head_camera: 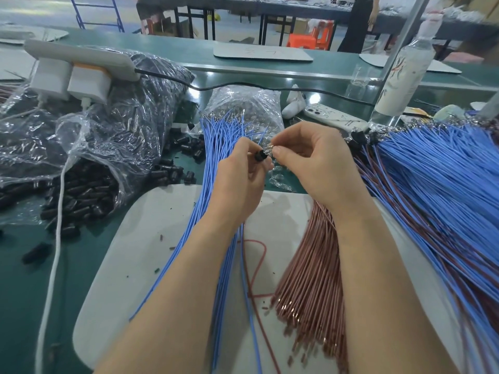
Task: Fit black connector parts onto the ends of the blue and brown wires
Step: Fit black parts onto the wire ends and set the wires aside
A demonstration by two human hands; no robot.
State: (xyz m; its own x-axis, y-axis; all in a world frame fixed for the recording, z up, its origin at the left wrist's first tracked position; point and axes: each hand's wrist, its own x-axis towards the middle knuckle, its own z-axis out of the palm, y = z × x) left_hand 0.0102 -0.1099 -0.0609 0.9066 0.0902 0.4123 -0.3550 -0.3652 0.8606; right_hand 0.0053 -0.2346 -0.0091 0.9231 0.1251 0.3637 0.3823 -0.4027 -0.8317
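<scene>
Pinching a black connector [261,155], left hand [240,179] meets right hand [316,163] pinching wire ends [271,150] over mat [162,225].

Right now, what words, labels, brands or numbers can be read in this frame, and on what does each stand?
No text reads clearly.
White board: faint handwritten marks, too blurred to read.
Bottle: printed design, no legible letters.
Phone case: small marks, too small to read.
</scene>
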